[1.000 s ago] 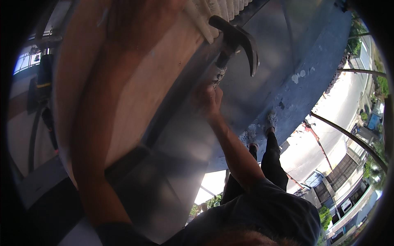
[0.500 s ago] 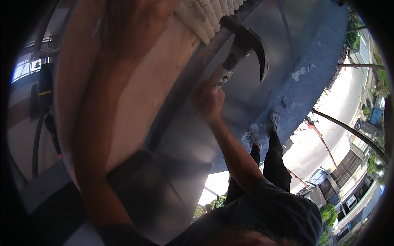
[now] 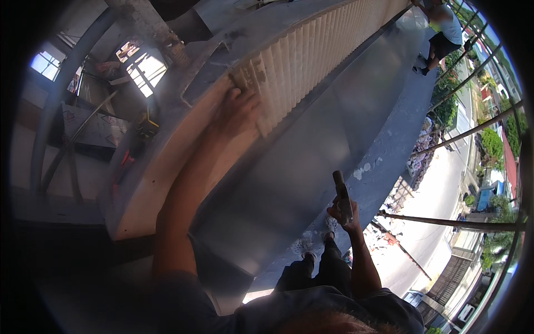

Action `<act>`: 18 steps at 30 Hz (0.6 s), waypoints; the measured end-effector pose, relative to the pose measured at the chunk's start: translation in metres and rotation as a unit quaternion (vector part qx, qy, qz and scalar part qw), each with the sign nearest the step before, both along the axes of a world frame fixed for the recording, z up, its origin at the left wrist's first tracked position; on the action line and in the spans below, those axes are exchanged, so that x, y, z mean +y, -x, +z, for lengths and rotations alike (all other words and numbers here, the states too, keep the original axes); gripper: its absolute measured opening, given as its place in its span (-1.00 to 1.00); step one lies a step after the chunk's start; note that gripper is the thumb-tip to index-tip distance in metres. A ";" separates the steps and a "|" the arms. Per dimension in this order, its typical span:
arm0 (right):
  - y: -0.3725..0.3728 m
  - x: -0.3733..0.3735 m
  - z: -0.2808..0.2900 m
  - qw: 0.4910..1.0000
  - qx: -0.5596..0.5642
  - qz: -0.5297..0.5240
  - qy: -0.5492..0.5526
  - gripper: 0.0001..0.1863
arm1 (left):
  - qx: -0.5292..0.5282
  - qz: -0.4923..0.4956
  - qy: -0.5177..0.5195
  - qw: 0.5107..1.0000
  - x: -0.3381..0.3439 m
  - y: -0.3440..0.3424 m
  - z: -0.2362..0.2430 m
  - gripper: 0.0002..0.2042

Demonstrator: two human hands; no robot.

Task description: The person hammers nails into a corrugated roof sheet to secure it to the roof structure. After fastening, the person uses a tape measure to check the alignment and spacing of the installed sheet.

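My left hand [image 3: 238,111] rests against the near end of a long cream ribbed strip [image 3: 289,69], fingers bent and somewhat apart. The strip runs diagonally up a pale curved band [image 3: 142,206] above a smooth grey surface [image 3: 295,167]. My right hand [image 3: 347,217] is closed round the hammer [image 3: 340,186], lower right, away from the strip; the hammer appears foreshortened. My feet stand on a paint-spotted grey ledge [image 3: 371,158] below it.
A co-worker [image 3: 442,36] is at the far top right end of the ledge. Metal poles [image 3: 461,128] cross the ledge's outer side, above a sunlit street [image 3: 428,217] and greenery. On the left are pipes [image 3: 69,94], openings and a black-and-yellow object [image 3: 146,125].
The view has swung up along the ribbed strip, revealing the co-worker. My right hand and hammer have moved down and away from the strip; my left hand now shows on its end.
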State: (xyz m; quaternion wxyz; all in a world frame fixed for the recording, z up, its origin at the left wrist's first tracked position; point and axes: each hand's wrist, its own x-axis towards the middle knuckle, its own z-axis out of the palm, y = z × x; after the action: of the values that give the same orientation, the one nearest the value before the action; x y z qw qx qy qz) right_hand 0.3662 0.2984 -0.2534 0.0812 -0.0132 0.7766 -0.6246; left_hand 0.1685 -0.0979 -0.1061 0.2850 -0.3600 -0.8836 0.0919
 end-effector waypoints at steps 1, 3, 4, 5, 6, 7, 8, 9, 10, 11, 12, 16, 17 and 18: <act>-0.002 0.021 0.016 0.999 -0.008 0.024 -0.039 -0.82 | 0.010 -0.016 -0.027 0.999 0.004 -0.001 0.001 -0.82; -0.014 0.072 0.008 0.985 0.036 0.064 -0.153 -0.84 | 0.025 -0.048 -0.074 0.996 0.017 -0.004 0.011 -0.80; -0.023 0.107 -0.032 0.965 0.092 0.070 -0.234 -0.85 | 0.025 -0.067 -0.132 0.989 0.031 0.002 0.019 -0.79; -0.036 0.121 -0.040 0.963 0.082 0.071 -0.249 -0.85 | 0.024 -0.068 -0.185 0.980 0.035 -0.002 0.024 -0.78; -0.050 0.136 -0.046 0.959 0.071 0.069 -0.266 -0.84 | 0.023 -0.074 -0.239 0.968 0.044 -0.003 0.028 -0.77; -0.056 0.142 -0.036 0.974 0.002 0.039 -0.222 -0.83 | 0.054 -0.064 -0.268 0.960 0.058 0.006 0.045 -0.76; -0.074 0.163 -0.047 0.980 -0.033 0.011 -0.197 -0.81 | 0.080 -0.069 -0.306 0.946 0.084 0.024 0.069 -0.76; -0.089 0.182 -0.059 0.983 -0.063 -0.015 -0.170 -0.80 | 0.095 -0.066 -0.345 0.931 0.103 0.031 0.084 -0.75; -0.113 0.225 -0.096 0.981 -0.094 -0.039 -0.166 -0.79 | 0.093 -0.005 -0.359 0.929 0.113 0.053 0.098 -0.74; -0.139 0.270 -0.131 0.976 -0.124 -0.068 -0.164 -0.79 | 0.088 0.054 -0.375 0.921 0.123 0.089 0.111 -0.74; -0.166 0.302 -0.143 0.961 -0.198 -0.106 -0.159 -0.78 | 0.073 0.098 -0.323 0.938 0.125 0.114 0.116 -0.74; -0.157 0.318 -0.085 0.857 -0.433 -0.085 -0.268 -0.63 | 0.138 0.355 -0.283 0.880 0.027 0.198 0.087 -0.75; -0.159 0.331 -0.079 0.828 -0.471 -0.083 -0.294 -0.64 | 0.049 0.414 -0.286 0.863 0.027 0.205 0.085 -0.68; -0.160 0.349 -0.074 0.815 -0.487 -0.076 -0.305 -0.65 | 0.040 0.427 -0.297 0.853 0.035 0.204 0.071 -0.69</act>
State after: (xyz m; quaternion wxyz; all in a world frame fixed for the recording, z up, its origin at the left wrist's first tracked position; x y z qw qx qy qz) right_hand 0.5262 0.6479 -0.3276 0.4009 0.3771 0.7849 -0.2846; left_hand -0.0359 -0.0629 -0.0350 0.3459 0.1589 -0.9235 -0.0477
